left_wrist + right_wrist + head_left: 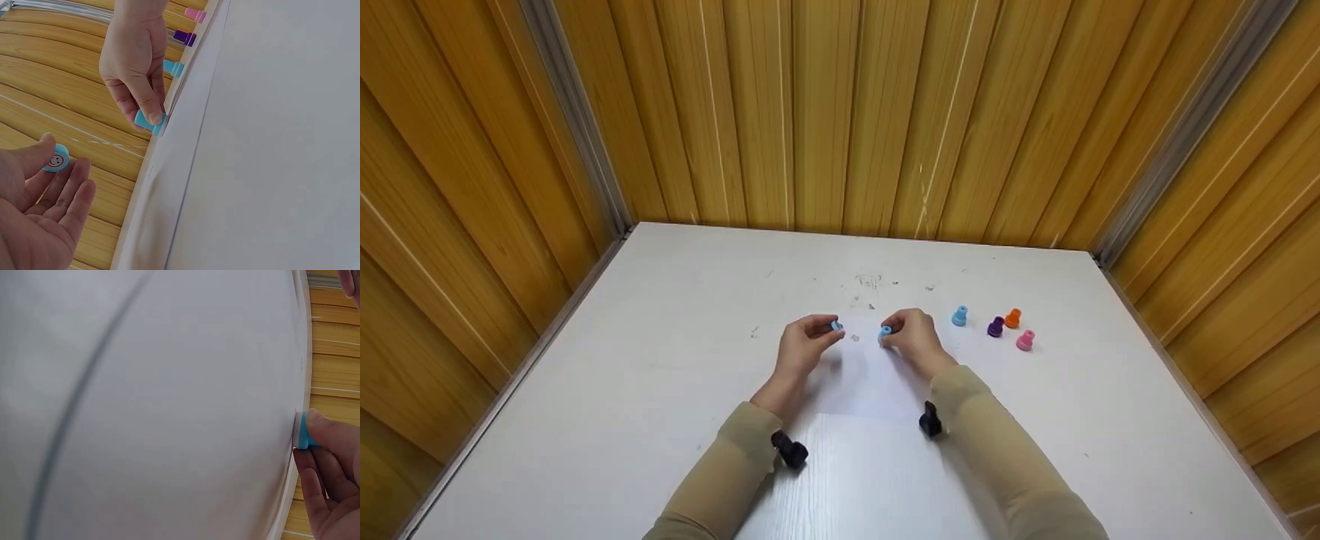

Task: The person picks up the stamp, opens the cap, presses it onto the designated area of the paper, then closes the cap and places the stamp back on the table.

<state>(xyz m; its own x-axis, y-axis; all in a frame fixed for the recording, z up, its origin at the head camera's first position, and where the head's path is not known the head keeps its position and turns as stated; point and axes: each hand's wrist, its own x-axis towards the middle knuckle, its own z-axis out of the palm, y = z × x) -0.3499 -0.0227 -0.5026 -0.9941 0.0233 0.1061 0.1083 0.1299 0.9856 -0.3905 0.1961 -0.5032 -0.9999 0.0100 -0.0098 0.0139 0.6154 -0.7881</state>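
Observation:
My left hand [801, 346] pinches a small round light-blue piece [59, 151] above the paper, which looks like a stamp's cap. In the left wrist view, a smiley face shows on its flat side. My right hand [916, 339] grips a light-blue toy stamp [885, 332] by its narrow handle, upright, with its wide base down at the paper. The right wrist view shows the base of this stamp at the white paper [862, 394]. A faint small mark [855, 337] lies on the paper between my hands.
Right of my right hand stand several more stamps: a light-blue one [960, 316], a purple one [995, 326], an orange one [1013, 318] and a pink one [1025, 340]. The white table [607, 390] has scuff marks near its middle. Wood-patterned walls [825, 112] enclose it.

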